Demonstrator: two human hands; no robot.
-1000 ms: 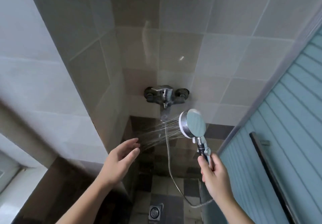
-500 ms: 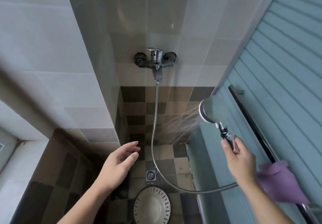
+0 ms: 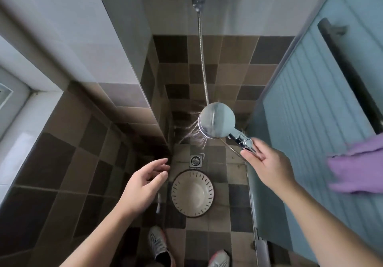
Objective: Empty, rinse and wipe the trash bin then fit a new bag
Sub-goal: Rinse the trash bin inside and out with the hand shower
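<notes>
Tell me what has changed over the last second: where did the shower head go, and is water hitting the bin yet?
The right hand swung the shower head down and right, away from the left hand, toward the trash bin, which has come into view. The spray still lands on the wall, not in the bin. Unchanged: right hand grips the handle, left hand open and empty, water running.

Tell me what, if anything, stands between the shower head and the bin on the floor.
Nothing visible does. The right hand holds the shower head above the floor drain, and the open bin stands just nearer than the drain with clear air over it. The left hand hovers beside the bin, not over it.
</notes>
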